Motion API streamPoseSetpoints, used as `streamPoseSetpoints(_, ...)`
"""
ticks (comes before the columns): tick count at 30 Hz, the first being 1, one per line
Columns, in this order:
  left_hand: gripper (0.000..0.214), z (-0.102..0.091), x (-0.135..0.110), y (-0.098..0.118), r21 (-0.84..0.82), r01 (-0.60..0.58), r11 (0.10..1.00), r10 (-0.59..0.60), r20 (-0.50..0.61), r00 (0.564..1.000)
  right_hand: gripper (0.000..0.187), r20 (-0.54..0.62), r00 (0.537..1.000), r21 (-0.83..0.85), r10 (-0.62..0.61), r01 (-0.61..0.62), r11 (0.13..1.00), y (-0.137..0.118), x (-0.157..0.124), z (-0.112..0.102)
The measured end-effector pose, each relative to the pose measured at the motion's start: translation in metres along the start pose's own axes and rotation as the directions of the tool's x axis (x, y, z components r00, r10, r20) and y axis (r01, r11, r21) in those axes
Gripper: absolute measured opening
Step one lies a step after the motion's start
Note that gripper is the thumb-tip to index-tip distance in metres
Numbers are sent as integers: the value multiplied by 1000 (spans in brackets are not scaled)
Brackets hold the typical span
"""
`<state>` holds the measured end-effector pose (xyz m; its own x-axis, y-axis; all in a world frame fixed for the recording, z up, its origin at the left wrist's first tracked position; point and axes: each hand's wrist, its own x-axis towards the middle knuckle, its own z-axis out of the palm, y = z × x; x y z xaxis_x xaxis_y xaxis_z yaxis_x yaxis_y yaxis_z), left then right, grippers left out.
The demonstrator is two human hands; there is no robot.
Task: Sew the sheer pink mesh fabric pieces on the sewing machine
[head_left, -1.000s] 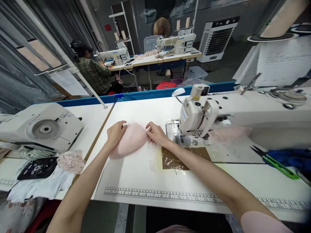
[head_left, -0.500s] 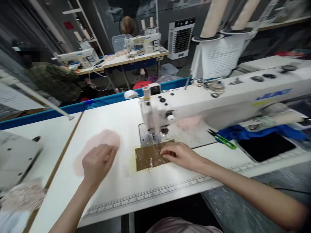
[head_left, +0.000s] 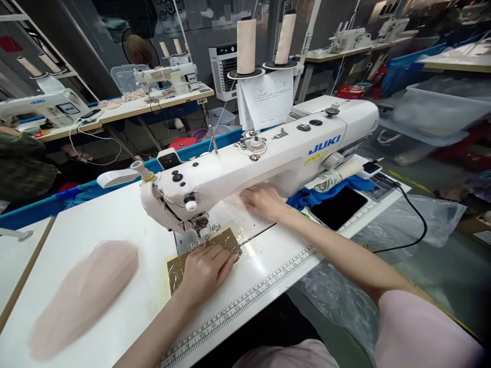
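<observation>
Right hand [head_left: 263, 200] at pink cloth [head_left: 231, 203] under the sewing machine's [head_left: 238, 171] arm.
Left hand [head_left: 209, 263] lies in front of the machine, larger pink piece [head_left: 90, 291] left of the machine; I cannot tell either hand's grip.

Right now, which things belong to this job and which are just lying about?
Likely the job:
sheer pink fabric at the right hand
larger pink piece
nearest sewing machine

Likely just lying about:
black-screened device
blue cloth
coiled cord
</observation>
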<state>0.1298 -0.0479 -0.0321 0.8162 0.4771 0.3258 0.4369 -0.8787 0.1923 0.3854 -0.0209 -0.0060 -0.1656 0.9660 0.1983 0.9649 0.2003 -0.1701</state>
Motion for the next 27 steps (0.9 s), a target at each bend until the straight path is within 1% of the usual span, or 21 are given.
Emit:
streamPoseSetpoints(2, 23, 7, -1, 0, -5, -38, 999, 37, -97, 995, 20, 20, 999, -8, 25, -25, 1000, -2, 6, 0)
streamPoseSetpoints(4, 20, 13, -2, 1, -4, -77, 997, 74, -201, 977, 22, 33, 998, -11, 51, -50, 999, -2, 8, -2)
streamPoseSetpoints(6, 19, 15, -2, 2, 12, -119, 993, 118, -248, 961, 22, 44, 998, -8, 51, -51, 999, 0, 6, -4)
streamPoseSetpoints(8, 19, 16, -1, 4, 37, -146, 989, 151, -248, 957, 21, 63, 998, -2, 25, -25, 1000, 1, 3, -6)
streamPoseSetpoints(10, 19, 15, -1, 5, 56, -147, 988, 156, -254, 955, 23, 82, 997, 4, 4, -4, 1000, 1, 1, -6)
streamPoseSetpoints(13, 18, 14, -1, 5, 75, -132, 988, 148, -280, 948, 19, 88, 996, 13, 11, -12, 1000, 3, 1, -4)
streamPoseSetpoints(15, 17, 14, -1, 5, 81, -127, 989, 145, -293, 945, 21, 89, 996, 28, 14, -16, 999, 5, 2, -3)
streamPoseSetpoints(19, 18, 15, -3, 4, 87, -122, 989, 142, -292, 946, 20, 82, 997, 60, 11, -16, 998, 9, 5, -2)
streamPoseSetpoints(21, 18, 15, -5, 4, 83, -116, 990, 135, -290, 947, 19, 48, 999, 71, 23, -27, 997, 9, 4, -1)
streamPoseSetpoints(24, 14, 14, -5, 4, 78, -134, 988, 150, -284, 947, 23, -49, 996, 83, 78, -74, 994, 8, 0, 0)
streamPoseSetpoints(26, 10, 13, 3, 6, 94, -160, 983, 179, -249, 952, 25, -111, 988, 92, 106, -96, 991, 6, -5, 1)
streamPoseSetpoints(27, 13, 13, 11, 7, 110, -163, 980, 184, -220, 958, 25, -133, 986, 98, 105, -93, 991, 6, -8, 2)
